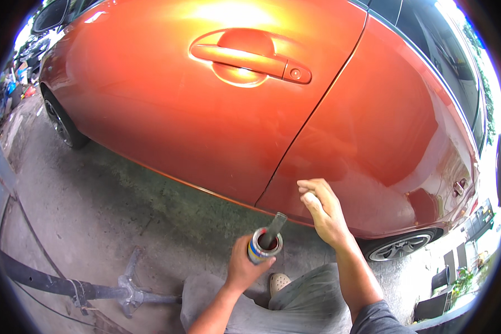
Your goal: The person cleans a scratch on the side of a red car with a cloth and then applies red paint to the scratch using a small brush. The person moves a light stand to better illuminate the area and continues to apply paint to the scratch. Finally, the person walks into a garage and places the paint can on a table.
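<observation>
My left hand [244, 268] is wrapped around a small open tin can [257, 253] with a blue and yellow label, held upright above my lap. Dark reddish residue shows inside its mouth. A flat dark grey strip, like a stirring stick or putty knife [276, 225], leans in the can and sticks out past the rim. To the right, my right hand [327, 214] is raised in front of the lower part of the orange car's rear door [367, 145]. Its fingers are stretched out and slightly bent, with nothing visible in them.
The orange front door [150, 106] with its handle [239, 59] fills the upper middle. Car wheels [403, 246] stand at both sides. A metal stand with a dark pole [129, 292] and cables lie at lower left. Plant pots [432, 308] stand at lower right.
</observation>
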### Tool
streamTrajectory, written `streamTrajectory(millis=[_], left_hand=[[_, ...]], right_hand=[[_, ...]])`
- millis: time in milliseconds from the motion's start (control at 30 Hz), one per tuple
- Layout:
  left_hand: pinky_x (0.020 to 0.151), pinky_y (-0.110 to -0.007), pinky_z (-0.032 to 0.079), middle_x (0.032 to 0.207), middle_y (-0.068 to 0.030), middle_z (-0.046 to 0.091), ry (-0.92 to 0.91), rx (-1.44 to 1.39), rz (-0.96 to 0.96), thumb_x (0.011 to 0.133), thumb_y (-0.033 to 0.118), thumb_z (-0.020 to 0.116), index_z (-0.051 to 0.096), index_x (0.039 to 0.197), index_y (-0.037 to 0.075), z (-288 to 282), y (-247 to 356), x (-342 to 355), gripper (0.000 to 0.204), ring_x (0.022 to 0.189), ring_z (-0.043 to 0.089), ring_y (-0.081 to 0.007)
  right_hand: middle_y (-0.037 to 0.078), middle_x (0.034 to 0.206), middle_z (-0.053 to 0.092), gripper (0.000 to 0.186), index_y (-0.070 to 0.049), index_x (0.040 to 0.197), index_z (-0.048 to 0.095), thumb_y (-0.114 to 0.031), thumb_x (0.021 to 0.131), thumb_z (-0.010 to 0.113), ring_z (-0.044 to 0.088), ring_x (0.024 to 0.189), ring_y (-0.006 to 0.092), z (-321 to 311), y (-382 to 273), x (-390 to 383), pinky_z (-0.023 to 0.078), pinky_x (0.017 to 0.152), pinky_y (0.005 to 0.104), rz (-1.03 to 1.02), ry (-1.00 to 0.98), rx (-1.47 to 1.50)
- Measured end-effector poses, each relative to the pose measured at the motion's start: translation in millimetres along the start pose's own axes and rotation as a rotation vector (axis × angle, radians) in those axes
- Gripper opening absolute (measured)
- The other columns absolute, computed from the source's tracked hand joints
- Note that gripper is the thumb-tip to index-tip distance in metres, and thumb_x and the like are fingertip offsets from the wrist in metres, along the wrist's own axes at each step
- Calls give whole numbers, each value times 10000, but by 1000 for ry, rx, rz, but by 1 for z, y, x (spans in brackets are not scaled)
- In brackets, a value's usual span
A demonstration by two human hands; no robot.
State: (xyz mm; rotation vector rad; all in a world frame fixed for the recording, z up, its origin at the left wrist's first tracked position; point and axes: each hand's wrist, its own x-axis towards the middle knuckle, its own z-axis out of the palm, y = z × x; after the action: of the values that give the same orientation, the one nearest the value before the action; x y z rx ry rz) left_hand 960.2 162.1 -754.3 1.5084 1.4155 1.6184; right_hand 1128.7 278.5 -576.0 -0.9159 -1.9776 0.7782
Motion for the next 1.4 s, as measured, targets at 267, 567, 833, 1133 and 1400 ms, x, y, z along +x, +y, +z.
streamTrajectory(millis=[267,567,833,1133,1400], left_hand=[[1073,-490,464,1323,-117,644,76,137,291,704,165,967,566,1390,77,-8,48,70,800,1263,568,-359],[1069,-491,453,1340,-113,648,86,134,313,703,166,966,564,1376,78,1,47,74,789,1237,582,-350],[1067,-501,444,1337,-142,647,211,206,405,699,181,971,567,1376,59,15,67,96,799,1241,573,-374],[1029,-502,455,1235,-131,673,225,124,302,758,248,926,594,1319,42,14,128,141,684,1182,568,-356],[1020,-497,475,1195,-142,661,153,62,217,776,261,908,593,1254,21,8,154,165,621,1203,555,-326]], right_hand=[[75,1005,603,319,42,1255,680,-134,997,745,569,836,165,-6,-20,2,506,787,302,194,-33,156],[155,978,721,117,-5,1045,713,-89,964,726,702,907,339,-7,-39,-12,576,791,435,-310,-88,-315],[167,1018,740,191,4,1120,685,-151,1008,694,694,957,380,-29,-47,8,575,829,441,-161,43,-349],[13,868,623,182,-7,1137,667,-172,1060,663,552,743,91,-63,-69,74,492,694,286,-34,170,18],[27,906,644,199,-23,1133,661,-204,1089,590,598,791,108,-113,-121,136,488,743,293,-227,179,34]])
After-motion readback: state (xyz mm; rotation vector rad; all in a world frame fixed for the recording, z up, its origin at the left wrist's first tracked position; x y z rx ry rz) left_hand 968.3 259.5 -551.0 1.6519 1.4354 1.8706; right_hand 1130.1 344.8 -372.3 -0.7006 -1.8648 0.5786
